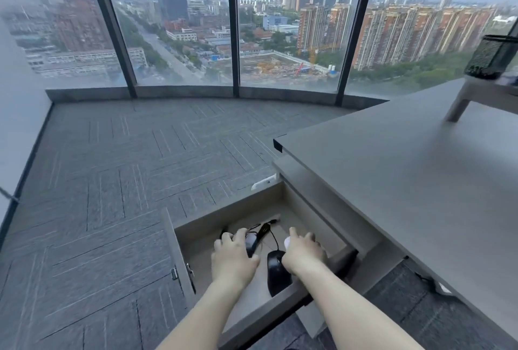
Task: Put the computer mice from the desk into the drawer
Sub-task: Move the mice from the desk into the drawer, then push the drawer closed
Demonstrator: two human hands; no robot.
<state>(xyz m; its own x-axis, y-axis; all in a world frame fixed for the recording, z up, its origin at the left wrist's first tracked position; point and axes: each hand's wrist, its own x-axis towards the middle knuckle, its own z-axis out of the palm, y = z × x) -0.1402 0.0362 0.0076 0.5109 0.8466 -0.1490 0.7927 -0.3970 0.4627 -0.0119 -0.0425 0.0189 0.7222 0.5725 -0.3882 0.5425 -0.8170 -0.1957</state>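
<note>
The drawer point(179, 254) under the desk point(406, 181) stands pulled out, and both my hands reach down into it. My left hand point(232, 255) curls over a black mouse point(251, 243), gripping its sides. Beyond its fingertips another dark object point(224, 235) peeks out; I cannot tell what it is. My right hand point(304, 251) is closed over a white mouse point(287, 242), of which only a small part shows. Between my wrists a second black mouse point(276, 272) lies on the drawer floor. Black cables point(266, 229) trail toward the back of the drawer.
The desk top stretches to the right, carrying a small riser point(462, 103) with a black mesh holder point(493, 55) on it. Grey carpet point(112, 181) covers the floor to the left, up to the tall windows point(179, 41). The drawer's front panel point(280, 307) is nearest me.
</note>
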